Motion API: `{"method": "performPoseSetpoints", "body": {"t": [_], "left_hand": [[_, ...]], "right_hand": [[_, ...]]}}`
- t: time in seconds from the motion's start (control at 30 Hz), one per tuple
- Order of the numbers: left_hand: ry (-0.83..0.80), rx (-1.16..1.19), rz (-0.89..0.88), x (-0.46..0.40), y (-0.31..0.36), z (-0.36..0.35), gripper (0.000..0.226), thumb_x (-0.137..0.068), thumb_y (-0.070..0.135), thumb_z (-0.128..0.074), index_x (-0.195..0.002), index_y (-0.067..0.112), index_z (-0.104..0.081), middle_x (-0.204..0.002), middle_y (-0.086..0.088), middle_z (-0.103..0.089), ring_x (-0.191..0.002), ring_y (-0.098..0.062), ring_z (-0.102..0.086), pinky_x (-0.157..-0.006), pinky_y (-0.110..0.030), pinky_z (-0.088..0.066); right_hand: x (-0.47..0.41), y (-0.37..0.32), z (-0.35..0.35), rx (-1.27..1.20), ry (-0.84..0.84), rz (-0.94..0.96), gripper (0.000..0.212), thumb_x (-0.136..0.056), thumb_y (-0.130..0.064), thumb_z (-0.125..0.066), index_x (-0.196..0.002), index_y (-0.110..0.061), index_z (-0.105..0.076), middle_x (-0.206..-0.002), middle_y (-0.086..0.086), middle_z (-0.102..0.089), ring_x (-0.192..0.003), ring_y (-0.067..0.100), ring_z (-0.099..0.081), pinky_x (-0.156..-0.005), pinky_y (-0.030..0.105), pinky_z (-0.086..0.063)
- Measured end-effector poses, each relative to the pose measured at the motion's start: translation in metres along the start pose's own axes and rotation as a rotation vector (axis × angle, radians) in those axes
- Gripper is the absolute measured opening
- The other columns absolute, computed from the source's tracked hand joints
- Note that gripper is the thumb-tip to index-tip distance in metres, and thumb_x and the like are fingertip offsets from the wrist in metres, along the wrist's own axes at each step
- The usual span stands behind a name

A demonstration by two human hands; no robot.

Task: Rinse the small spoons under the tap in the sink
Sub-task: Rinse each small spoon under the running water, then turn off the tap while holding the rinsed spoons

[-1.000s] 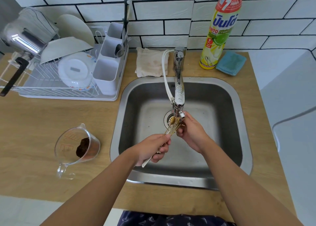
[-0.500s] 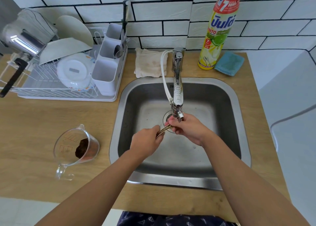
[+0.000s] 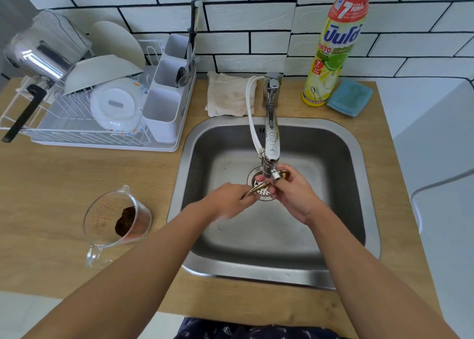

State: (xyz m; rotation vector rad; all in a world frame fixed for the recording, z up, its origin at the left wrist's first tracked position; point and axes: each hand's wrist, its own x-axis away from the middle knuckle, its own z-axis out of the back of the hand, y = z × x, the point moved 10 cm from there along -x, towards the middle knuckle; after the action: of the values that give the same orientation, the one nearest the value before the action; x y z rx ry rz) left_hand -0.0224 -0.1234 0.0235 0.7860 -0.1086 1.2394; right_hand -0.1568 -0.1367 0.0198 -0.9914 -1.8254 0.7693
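I have the small gold spoons [image 3: 256, 190] at frame centre, over the sink [image 3: 359, 159] drain, right below the tap [image 3: 271, 143] spout; my left hand [image 3: 228, 202] grips the handles, my right hand [image 3: 291, 192] pinches the bowl ends. I can't make out the water stream. I'd keep the bowls beneath the spout, fan them apart, rub each with my fingertips, grip firm

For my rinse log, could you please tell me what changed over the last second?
The left hand slid up the small spoons toward the tap; the right hand closed over their bowls. Both hands still grip them above the sink.
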Motion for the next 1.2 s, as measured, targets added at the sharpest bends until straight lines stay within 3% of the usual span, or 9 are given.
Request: {"method": "performPoseSetpoints", "body": {"t": [0.13,0.23,0.4,0.57,0.67,0.77,0.87,0.97,1.2], "left_hand": [[-0.094,0.464,-0.017,-0.015,0.021,-0.002,0.024,-0.094,0.051,-0.061,-0.088,0.028,-0.065,-0.077,0.004,-0.068,-0.06,-0.016,-0.061,-0.049,-0.026,-0.049],[-0.224,0.908,0.073,-0.021,0.039,-0.014,0.03,-0.091,0.056,-0.062,-0.103,0.029,-0.067,-0.105,0.003,-0.071,-0.072,-0.016,-0.07,-0.05,-0.028,-0.055],[-0.189,1.072,0.096,-0.035,0.063,-0.011,0.038,-0.1,0.057,-0.048,-0.109,0.024,-0.066,-0.098,0.0,-0.07,-0.045,-0.007,-0.042,-0.038,-0.014,-0.018],[-0.17,1.007,0.133,-0.03,0.059,-0.013,0.01,-0.101,0.017,-0.049,-0.097,0.013,-0.057,-0.091,-0.005,-0.065,-0.052,-0.01,-0.042,-0.041,-0.019,-0.022],[-0.293,1.109,0.178,-0.007,0.045,-0.024,0.012,-0.103,0.021,-0.047,-0.107,0.011,-0.054,-0.094,-0.007,-0.068,-0.073,-0.019,-0.068,-0.051,-0.024,-0.037],[-0.407,1.126,0.208,0.024,0.03,-0.028,0.036,-0.099,0.035,-0.059,-0.118,0.005,-0.056,-0.102,-0.012,-0.071,-0.1,-0.031,-0.073,-0.06,-0.031,-0.056],[-0.42,1.085,0.242,0.045,0.016,-0.029,0.048,-0.097,0.043,-0.062,-0.126,0.007,-0.051,-0.09,-0.012,-0.068,-0.078,-0.027,-0.07,-0.052,-0.03,-0.055],[-0.439,1.066,0.242,0.057,0.009,-0.037,0.038,-0.102,0.046,-0.053,-0.11,0.009,-0.052,-0.066,0.001,-0.045,-0.05,-0.011,-0.039,-0.04,-0.021,-0.033],[-0.247,1.102,0.429,0.056,-0.023,-0.04,0.028,-0.105,0.038,-0.047,-0.091,0.015,-0.039,-0.065,0.001,-0.029,-0.052,-0.011,-0.022,-0.044,-0.022,-0.017]], "right_hand": [[0.007,-0.028,0.034,0.021,0.146,0.089,0.007,-0.103,-0.007,-0.057,-0.097,-0.009,-0.061,-0.081,0.011,-0.075,-0.054,0.009,-0.057,-0.054,0.021,-0.051],[0.017,-0.048,0.064,0.018,0.265,0.17,0.008,-0.104,-0.009,-0.056,-0.099,-0.008,-0.061,-0.082,0.008,-0.077,-0.055,0.01,-0.057,-0.054,0.021,-0.05],[0.03,-0.055,0.089,-0.057,0.413,0.212,0.007,-0.103,-0.011,-0.059,-0.098,-0.012,-0.063,-0.082,0.006,-0.076,-0.057,0.008,-0.057,-0.056,0.02,-0.052],[0.031,-0.05,0.086,-0.023,0.424,0.177,0.005,-0.103,-0.014,-0.059,-0.101,-0.013,-0.064,-0.089,0.01,-0.078,-0.059,0.009,-0.059,-0.056,0.022,-0.053],[0.022,-0.037,0.054,0.048,0.262,0.105,0.007,-0.104,-0.011,-0.056,-0.099,-0.01,-0.06,-0.081,0.007,-0.077,-0.055,0.008,-0.059,-0.053,0.021,-0.052],[0.01,-0.01,0.006,0.066,0.054,0.013,0.007,-0.104,-0.006,-0.055,-0.1,-0.008,-0.06,-0.076,0.005,-0.076,-0.052,0.008,-0.061,-0.053,0.021,-0.052],[0.0,0.01,-0.022,0.035,-0.028,-0.026,0.007,-0.104,-0.008,-0.056,-0.11,-0.008,-0.059,-0.085,0.008,-0.077,-0.057,0.01,-0.063,-0.058,0.024,-0.055],[-0.004,0.023,-0.03,0.019,-0.031,-0.054,0.016,-0.103,-0.015,-0.06,-0.119,-0.017,-0.057,-0.102,0.007,-0.078,-0.059,0.013,-0.064,-0.06,0.028,-0.056],[0.008,0.029,0.022,0.386,0.236,-0.115,0.024,-0.094,-0.034,-0.073,-0.101,-0.017,-0.058,-0.101,0.007,-0.063,-0.06,0.011,-0.062,-0.059,0.024,-0.054]]}}
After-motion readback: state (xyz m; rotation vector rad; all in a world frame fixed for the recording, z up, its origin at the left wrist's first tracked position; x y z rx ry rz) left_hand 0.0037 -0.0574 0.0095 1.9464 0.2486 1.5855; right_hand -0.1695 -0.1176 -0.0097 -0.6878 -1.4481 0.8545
